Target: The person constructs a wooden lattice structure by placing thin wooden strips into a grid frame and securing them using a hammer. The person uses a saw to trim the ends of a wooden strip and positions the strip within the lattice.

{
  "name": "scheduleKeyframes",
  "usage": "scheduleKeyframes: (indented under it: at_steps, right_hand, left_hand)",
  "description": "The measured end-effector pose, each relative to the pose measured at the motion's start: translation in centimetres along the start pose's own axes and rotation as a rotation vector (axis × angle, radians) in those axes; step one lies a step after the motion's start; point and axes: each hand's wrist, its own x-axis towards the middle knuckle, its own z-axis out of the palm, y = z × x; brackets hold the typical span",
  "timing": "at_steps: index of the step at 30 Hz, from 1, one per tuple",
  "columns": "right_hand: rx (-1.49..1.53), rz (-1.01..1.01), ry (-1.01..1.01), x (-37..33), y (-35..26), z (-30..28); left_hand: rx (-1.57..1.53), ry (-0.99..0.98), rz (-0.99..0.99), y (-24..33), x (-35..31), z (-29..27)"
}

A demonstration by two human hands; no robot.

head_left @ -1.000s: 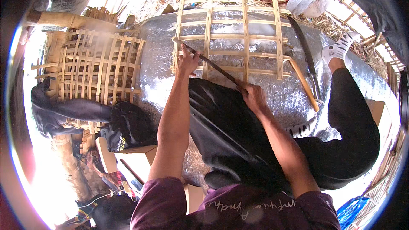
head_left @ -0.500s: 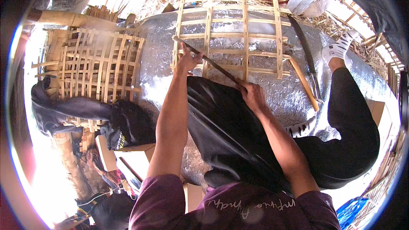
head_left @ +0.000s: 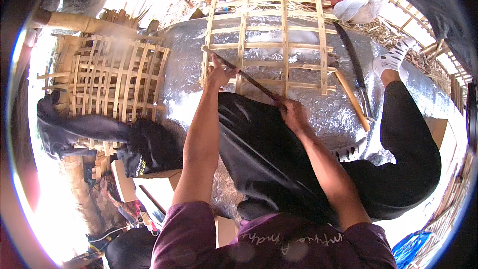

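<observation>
Head view, right hand (head_left: 295, 115) gripping dark rod (head_left: 256, 83), left hand (head_left: 217, 75) touching, grip unclear, cardboard box (head_left: 125, 183), contents indistinct

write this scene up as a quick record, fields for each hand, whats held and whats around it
left hand: at the far end of a long thin dark rod, index finger extended along it; grip firmness unclear
right hand: closed around the rod's near end
held item: long thin dark rod, slanting between left hand and right hand
beyond the hands: open bamboo lattice, partly over a silver sheet; rod contact unclear
left side: denser woven bamboo panel
right side: pale wooden stick, long dark blade
</observation>
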Motion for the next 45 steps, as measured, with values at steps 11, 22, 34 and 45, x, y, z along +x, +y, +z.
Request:
scheduleKeyframes:
  at_steps: [11,22,34,45]
  right_hand:
    - [0.093,0.173,0.237,2.8,-1.6,-7.5]
    - [0.249,0.278,0.468,2.4,6.4,-8.4]
    - [0.436,0.219,0.172,5.0,-0.1,-3.7]
    - [1.062,0.263,0.056,6.6,-5.1,-3.1]
  left_hand:
    - [-0.293,-0.083,0.226,-4.9,-2.5,-1.4]
    - [0.137,0.255,0.376,-3.9,-1.1,-3.5]
    - [-0.006,0.405,0.258,-15.1,-3.2,-8.7]
    - [0.237,0.723,0.290,-12.6,-7.2,-18.2]
